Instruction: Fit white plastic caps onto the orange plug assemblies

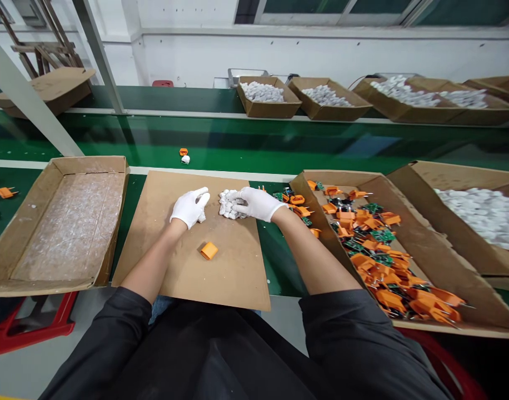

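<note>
Both hands wear white gloves. My left hand (188,208) is over the middle of a cardboard sheet (171,280), fingers curled and drawn together. White shows at the underside of its fingertips, but I cannot make out what they hold. Beside it, my right hand (260,204) reaches in from the right, its thumb and forefinger apart at the edge of a heap of small white parts (226,205). Its fingertips touch the heap and partly cover it. Nearer to me on the sheet lies an orange plastic housing (209,251), apart from both hands.
On the right, a cardboard box (440,261) holds orange housings with green circuit boards; more lie beside its left wall. Another box (421,175) holds white parts. A shallow box (123,189) stands left. Behind runs a green belt (154,139) with two small pieces; boxes line the back.
</note>
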The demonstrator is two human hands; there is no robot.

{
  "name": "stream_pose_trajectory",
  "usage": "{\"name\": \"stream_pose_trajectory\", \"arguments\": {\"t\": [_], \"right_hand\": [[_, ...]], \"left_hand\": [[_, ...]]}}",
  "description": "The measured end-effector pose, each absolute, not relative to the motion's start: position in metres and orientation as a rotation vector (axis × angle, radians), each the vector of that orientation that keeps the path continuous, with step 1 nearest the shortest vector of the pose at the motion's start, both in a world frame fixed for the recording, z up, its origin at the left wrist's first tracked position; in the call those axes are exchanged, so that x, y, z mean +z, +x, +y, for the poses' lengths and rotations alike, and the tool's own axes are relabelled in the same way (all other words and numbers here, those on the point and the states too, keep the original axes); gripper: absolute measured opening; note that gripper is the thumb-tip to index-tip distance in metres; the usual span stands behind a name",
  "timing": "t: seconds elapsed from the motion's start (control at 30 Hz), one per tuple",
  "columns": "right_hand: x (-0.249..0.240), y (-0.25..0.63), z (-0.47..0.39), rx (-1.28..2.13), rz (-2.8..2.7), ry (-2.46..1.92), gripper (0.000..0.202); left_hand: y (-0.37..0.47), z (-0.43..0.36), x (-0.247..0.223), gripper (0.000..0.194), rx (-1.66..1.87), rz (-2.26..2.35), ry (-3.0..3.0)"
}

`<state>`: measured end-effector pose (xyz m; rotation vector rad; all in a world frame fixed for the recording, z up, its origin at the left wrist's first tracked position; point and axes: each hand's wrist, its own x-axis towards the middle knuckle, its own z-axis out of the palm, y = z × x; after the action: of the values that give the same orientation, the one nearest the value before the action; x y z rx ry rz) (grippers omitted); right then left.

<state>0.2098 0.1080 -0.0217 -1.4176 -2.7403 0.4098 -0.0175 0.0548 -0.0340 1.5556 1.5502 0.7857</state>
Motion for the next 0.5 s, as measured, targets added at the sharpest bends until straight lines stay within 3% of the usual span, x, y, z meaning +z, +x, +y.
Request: {"name": "stream_pose_trajectory", "arguments": {"t": [0.13, 0.33, 0.5], "right_hand": [[-0.034, 0.218, 0.104, 0.459, -2.579, -1.522, 0.026], [-0.055, 0.239, 0.081, 0.793, -1.875, -1.386, 0.036], [-0.034, 0.214, 0.043, 0.691, -1.88, -1.15, 0.036]], "left_hand": [[-0.017, 0.056, -0.035, 0.052, 0.789, 1.558, 1.549], [-0.015, 0.055, -0.035, 0.049, 0.849, 1.55, 1.528], [-0.009, 0.043, -0.023, 0.044, 0.836, 1.379, 1.662]]}}
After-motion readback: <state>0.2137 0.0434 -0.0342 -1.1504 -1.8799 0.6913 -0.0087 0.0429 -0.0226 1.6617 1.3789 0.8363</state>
